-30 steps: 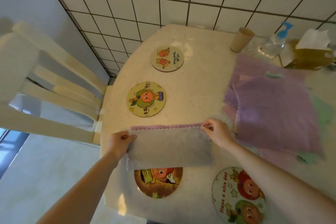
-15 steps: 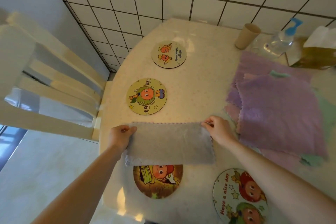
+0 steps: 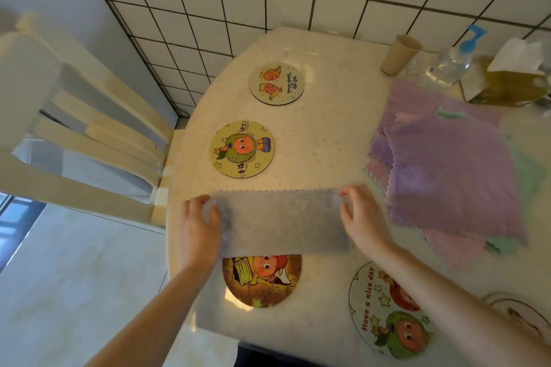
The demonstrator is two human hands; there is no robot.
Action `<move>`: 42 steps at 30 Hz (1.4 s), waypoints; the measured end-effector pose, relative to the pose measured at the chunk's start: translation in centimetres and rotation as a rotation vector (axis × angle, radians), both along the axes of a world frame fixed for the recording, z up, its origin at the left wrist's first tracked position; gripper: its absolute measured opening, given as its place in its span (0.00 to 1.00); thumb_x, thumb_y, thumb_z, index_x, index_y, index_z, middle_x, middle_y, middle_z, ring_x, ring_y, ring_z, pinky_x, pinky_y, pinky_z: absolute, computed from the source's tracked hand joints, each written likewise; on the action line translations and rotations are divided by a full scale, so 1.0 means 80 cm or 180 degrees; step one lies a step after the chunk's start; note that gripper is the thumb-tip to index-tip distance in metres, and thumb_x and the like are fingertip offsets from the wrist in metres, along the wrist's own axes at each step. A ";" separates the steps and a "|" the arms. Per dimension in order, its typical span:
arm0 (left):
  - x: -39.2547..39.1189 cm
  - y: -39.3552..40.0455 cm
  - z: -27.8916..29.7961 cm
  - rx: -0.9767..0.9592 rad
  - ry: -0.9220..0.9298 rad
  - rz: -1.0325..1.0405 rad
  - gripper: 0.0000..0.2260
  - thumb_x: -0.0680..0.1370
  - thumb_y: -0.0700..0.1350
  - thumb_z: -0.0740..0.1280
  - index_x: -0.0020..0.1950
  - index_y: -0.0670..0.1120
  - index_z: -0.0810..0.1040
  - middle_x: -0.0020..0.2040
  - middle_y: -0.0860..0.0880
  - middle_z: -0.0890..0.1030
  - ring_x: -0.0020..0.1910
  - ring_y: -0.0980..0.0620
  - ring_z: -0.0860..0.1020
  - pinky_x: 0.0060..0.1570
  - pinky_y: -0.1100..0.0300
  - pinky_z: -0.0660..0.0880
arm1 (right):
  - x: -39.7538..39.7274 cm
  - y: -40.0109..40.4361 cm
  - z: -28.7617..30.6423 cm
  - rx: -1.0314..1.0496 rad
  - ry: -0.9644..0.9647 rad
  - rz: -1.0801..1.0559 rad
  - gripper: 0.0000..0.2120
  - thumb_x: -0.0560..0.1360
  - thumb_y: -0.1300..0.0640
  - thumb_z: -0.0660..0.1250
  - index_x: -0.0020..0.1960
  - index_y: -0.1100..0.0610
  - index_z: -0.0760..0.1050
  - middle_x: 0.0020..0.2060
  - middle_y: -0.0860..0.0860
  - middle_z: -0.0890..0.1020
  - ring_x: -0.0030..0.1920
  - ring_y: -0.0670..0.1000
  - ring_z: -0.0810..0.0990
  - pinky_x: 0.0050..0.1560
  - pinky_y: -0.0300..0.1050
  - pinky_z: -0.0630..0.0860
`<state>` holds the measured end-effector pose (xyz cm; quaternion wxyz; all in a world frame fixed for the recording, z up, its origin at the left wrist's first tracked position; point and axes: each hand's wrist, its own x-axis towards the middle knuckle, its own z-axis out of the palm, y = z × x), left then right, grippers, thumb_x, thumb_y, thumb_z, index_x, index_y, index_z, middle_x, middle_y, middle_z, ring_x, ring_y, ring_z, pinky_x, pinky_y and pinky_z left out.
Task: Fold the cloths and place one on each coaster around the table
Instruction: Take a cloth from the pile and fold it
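Fold 1 down: both hands, left (image 3: 198, 228) and right (image 3: 362, 217), now loose-fingered, pressing the grey cloth (image 3: 283, 222) between them. Next fold due.

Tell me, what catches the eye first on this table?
Two bare hands, left hand and right hand, flank a folded grey cloth near the table's front edge, partly covering a cartoon coaster. To the right lies a loose pile of lilac cloths; further round coasters with fruit characters dot the tabletop.
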<state>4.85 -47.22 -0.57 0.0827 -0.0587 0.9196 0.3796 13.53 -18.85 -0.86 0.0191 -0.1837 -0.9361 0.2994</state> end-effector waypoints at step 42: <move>0.134 0.093 -0.051 -0.1027 0.0342 -0.2601 0.27 0.79 0.55 0.61 0.76 0.53 0.57 0.76 0.53 0.60 0.75 0.46 0.56 0.71 0.43 0.61 | 0.092 -0.033 0.030 0.0894 0.0574 0.2964 0.07 0.77 0.61 0.61 0.51 0.57 0.76 0.45 0.51 0.79 0.46 0.51 0.76 0.48 0.44 0.76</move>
